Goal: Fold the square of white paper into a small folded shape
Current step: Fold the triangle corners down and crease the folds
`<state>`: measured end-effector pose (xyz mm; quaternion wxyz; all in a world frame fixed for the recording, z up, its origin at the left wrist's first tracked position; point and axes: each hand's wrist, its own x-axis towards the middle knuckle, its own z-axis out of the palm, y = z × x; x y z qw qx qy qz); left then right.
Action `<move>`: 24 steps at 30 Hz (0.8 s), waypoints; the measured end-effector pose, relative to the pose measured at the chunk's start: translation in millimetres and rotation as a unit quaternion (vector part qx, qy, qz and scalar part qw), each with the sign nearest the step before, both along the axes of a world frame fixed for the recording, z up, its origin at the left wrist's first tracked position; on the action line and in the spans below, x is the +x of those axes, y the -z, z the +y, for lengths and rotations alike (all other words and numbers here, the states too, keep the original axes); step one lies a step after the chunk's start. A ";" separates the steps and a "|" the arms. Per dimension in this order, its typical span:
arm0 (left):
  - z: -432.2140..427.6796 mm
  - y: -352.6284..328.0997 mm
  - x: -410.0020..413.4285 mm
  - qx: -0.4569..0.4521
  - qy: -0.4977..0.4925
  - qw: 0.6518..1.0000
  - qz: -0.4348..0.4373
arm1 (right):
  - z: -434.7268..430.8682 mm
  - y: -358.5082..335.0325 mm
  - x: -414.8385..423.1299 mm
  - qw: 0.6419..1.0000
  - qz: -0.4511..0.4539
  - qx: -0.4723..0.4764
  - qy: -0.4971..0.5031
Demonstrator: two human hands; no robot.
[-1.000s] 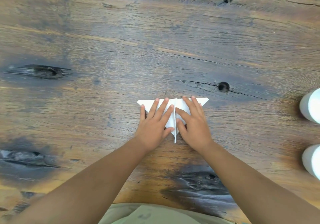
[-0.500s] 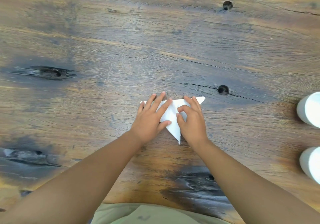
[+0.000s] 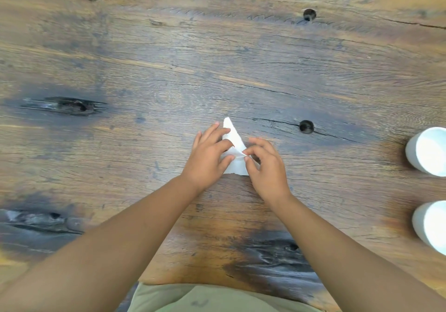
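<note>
Centrally, in the head view, the paper [image 3: 234, 142] is shown lying on the wooden table [image 3: 169, 70], already folded into a narrow white triangle. Its sharp tip is directed toward 12 o'clock, and its short base edge toward 6 o'clock. The left hand [image 3: 207, 157] is laid flat over the paper's 9 o'clock side, with the fingers [image 3: 212, 130] extended and slightly spread toward 1 o'clock, so that the sheet is held down against the wood. The right hand [image 3: 265, 164] is placed at the paper's 3 o'clock side; a raised flap near the middle of the sheet is pinched between its thumb and forefinger, while the remaining fingers are curled. Both bare forearms are seen entering from 6 o'clock. Two white cups are partly cut off at the frame's 3 o'clock edge, well apart from the paper: the far cup [image 3: 427, 150] and the near cup [image 3: 432, 224]. A dark knot [image 3: 306, 126] is visible in the wood at 2 o'clock from the paper, near its tip.
</note>
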<state>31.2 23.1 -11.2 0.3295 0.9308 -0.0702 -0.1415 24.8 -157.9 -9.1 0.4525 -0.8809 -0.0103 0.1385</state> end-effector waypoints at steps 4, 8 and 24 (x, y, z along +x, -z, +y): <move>-2.2 2.9 -4.0 -0.013 -0.020 0.999 0.031 | -1.9 1.0 -1.5 1.000 0.014 0.010 0.004; -2.8 -1.9 -5.6 -0.058 -0.045 0.988 0.134 | -3.4 -0.6 -1.4 0.997 0.071 0.003 0.021; 2.4 -0.1 5.7 -0.106 -0.133 0.964 0.206 | -11.9 7.9 13.9 0.989 0.139 -0.012 0.046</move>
